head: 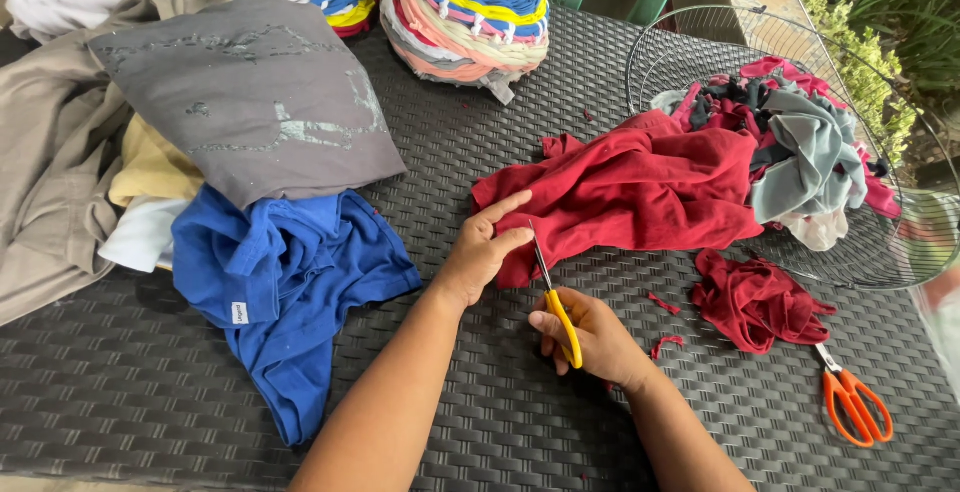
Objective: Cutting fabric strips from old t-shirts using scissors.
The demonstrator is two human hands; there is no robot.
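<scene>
Our left hand (483, 249) pinches the dark red cloth garment (640, 192); our right hand (590, 337) grips yellow-handled scissors (556, 304) at its edge.

Dark red cloth (640, 192), yellow-handled scissors (558, 314), orange-handled scissors (852, 402), royal blue shirt (285, 282), grey shirt (250, 92), dark woven-pattern table (130, 392), multicoloured striped woven mats (465, 7).
</scene>
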